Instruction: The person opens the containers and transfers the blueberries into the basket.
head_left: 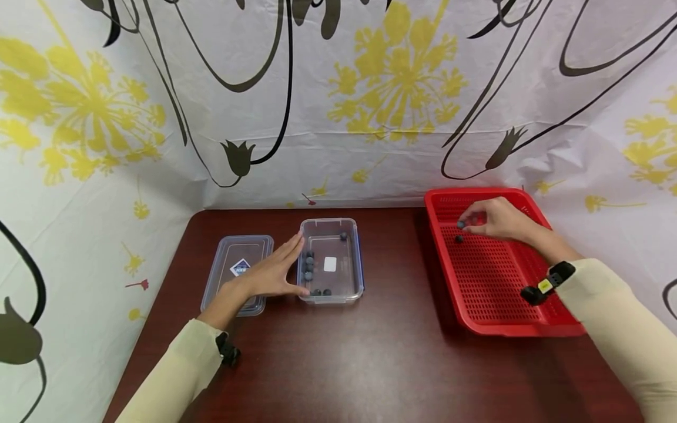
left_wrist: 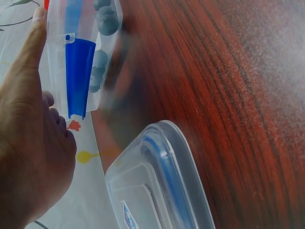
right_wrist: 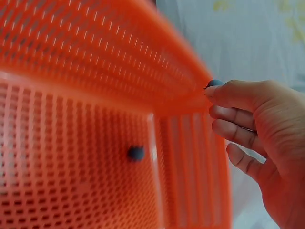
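Note:
My right hand (head_left: 494, 218) pinches a blueberry (head_left: 461, 224) between thumb and fingertips over the far part of the red basket (head_left: 465, 305). Another blueberry (right_wrist: 136, 153) lies on the basket floor below. My left hand (head_left: 272, 273) spans the left side of a clear plastic container (head_left: 346, 294), fingers straight along the wall and thumb at its near left corner. Inside the container, several blueberries (head_left: 309, 261) sit along the left and near walls, and one blueberry (head_left: 344, 236) is at the far right. In the left wrist view, a blue clip (left_wrist: 80, 76) hangs on the container's side.
The container's clear lid (head_left: 224, 276) lies on the dark wooden table (head_left: 338, 364) left of the container, partly behind my left forearm. A patterned white cloth (head_left: 338, 158) stands behind the table and at both sides. The basket's raised rim surrounds its perforated floor.

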`<action>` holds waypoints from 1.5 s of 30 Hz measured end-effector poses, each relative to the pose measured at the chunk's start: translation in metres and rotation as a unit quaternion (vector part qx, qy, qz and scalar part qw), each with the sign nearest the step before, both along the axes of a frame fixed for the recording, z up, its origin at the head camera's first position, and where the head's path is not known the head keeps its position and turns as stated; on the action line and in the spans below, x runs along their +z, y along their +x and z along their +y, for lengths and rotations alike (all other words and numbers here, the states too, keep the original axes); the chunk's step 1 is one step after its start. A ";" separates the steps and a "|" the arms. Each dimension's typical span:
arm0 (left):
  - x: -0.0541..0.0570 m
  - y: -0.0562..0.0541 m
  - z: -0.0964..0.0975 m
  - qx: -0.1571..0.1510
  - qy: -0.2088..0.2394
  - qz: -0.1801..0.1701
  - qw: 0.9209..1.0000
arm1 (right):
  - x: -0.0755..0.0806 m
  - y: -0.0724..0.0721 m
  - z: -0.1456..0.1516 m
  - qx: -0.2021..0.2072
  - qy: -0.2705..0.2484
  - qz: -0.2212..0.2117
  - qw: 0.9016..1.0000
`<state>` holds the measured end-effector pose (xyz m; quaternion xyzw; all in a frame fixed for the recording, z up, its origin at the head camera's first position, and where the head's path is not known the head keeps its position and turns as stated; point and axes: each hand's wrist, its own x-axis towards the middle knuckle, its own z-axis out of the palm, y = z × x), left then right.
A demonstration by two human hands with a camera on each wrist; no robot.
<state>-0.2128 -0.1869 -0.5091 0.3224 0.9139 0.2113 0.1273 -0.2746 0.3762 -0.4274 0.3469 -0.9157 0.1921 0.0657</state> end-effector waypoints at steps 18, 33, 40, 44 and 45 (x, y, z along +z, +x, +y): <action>-0.001 -0.001 0.002 -0.003 -0.002 -0.002 1.000 | -0.063 -0.012 0.064 -0.133 0.038 -0.145 0.980; 0.002 -0.002 0.001 0.001 -0.004 -0.008 1.000 | -0.083 -0.011 0.066 -0.157 0.023 -0.177 0.971; 0.001 -0.003 0.000 -0.002 -0.002 -0.006 1.000 | -0.078 -0.008 0.065 -0.150 0.023 -0.157 0.976; 0.000 -0.002 -0.001 -0.003 -0.003 -0.003 1.000 | -0.067 -0.006 0.063 -0.146 0.020 -0.126 0.981; 0.001 -0.002 -0.001 -0.003 -0.002 -0.003 1.000 | -0.064 -0.005 0.062 -0.145 0.021 -0.115 0.983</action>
